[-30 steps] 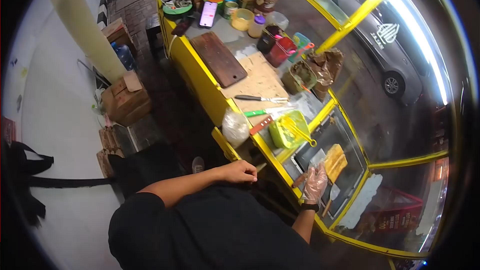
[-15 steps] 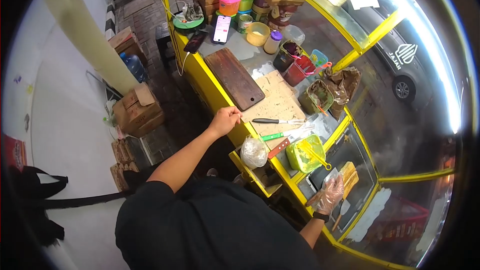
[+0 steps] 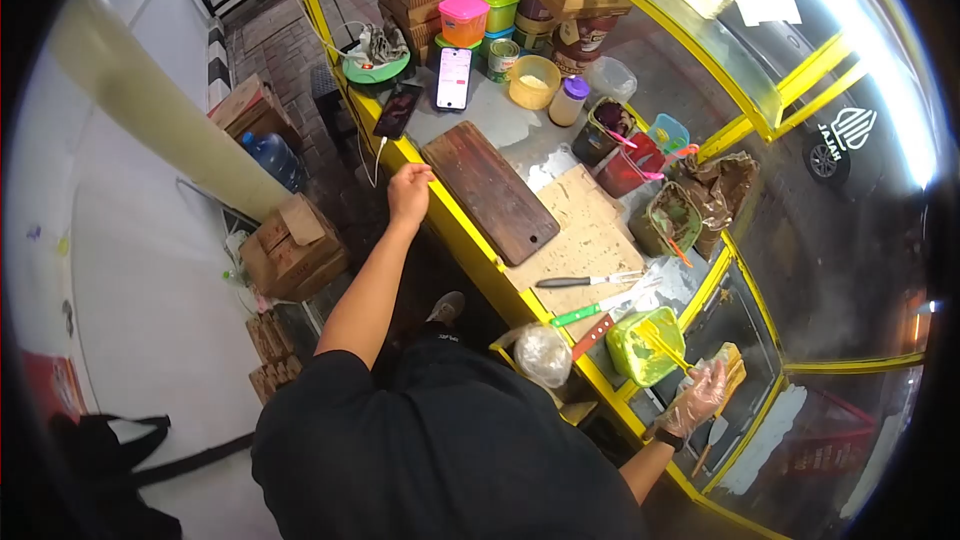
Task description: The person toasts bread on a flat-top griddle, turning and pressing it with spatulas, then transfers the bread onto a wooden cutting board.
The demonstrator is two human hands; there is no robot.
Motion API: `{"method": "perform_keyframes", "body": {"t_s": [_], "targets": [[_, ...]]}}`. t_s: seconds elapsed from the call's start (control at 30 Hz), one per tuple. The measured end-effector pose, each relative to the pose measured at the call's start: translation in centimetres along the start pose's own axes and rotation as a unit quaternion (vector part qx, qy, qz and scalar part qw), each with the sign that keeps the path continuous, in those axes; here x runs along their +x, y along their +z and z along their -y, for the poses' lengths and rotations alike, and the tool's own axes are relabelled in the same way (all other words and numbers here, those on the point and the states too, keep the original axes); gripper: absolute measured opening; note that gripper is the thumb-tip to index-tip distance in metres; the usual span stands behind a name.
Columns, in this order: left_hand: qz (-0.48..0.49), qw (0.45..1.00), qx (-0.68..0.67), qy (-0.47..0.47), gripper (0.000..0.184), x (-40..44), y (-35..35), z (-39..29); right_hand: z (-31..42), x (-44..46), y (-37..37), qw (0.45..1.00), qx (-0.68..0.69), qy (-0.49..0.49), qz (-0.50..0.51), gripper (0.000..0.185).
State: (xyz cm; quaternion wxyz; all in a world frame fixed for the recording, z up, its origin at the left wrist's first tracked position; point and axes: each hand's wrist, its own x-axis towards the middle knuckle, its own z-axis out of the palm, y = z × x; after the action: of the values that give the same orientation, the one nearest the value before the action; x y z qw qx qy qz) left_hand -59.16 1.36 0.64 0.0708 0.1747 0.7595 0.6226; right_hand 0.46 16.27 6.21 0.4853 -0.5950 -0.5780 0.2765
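My bare left hand (image 3: 408, 200) is raised beside the yellow counter edge, just left of the dark wooden cutting board (image 3: 488, 192). Its fingers are curled in, and nothing shows in them. At the griddle (image 3: 712, 325), my right hand (image 3: 697, 400) wears a clear plastic glove. It lies over toasted bread (image 3: 736, 368), near the handle end of a yellow spreader (image 3: 662, 342) resting in a green tub (image 3: 627, 354) smeared with yellow spread. Its fingertips are hard to make out. A metal scraper (image 3: 712, 435) lies beside that wrist.
Knives with black (image 3: 565, 282), green (image 3: 575, 315) and red-brown (image 3: 592, 338) handles lie near a cardboard sheet (image 3: 585, 225). A knotted plastic bag (image 3: 543, 355) sits at the counter edge. Two phones, tubs and sauce containers (image 3: 622, 172) stand farther back. Glass panels enclose the far side.
The view has shifted, so the stall sits lower and farther right. My left hand has moved back along the counter edge toward the phones. My gloved hand has come closer to the green tub.
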Motion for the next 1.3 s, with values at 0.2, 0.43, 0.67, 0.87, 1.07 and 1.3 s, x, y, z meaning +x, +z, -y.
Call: {"method": "perform_keyframes", "body": {"t_s": [0.2,0.43,0.67,0.87,1.07,1.3], "targets": [[-0.054,0.983,0.147,0.1,0.033,12.5,-4.0,2.3,7.1,-3.2,6.2,0.998,-0.009,0.008,-0.061,0.038],[0.039,0.944,0.222,0.24,0.047,20.9,-5.8,6.8,9.2,-7.3,10.7,0.985,-0.14,-0.101,-0.02,0.037],[0.102,0.908,0.247,0.322,0.06,21.2,-6.3,5.3,11.3,-9.0,12.2,0.988,-0.126,-0.075,-0.051,0.038],[0.132,0.894,0.274,0.329,0.067,21.9,-6.4,5.0,12.5,-7.9,14.9,0.988,-0.113,-0.091,-0.047,0.039],[0.041,0.922,0.157,0.352,0.056,21.0,-6.2,4.2,12.5,-8.2,15.0,0.987,-0.104,-0.111,-0.041,0.039],[0.089,0.979,0.016,0.182,0.05,18.2,-2.3,2.9,11.4,-8.9,13.7,0.989,-0.07,-0.115,-0.067,0.039]]}}
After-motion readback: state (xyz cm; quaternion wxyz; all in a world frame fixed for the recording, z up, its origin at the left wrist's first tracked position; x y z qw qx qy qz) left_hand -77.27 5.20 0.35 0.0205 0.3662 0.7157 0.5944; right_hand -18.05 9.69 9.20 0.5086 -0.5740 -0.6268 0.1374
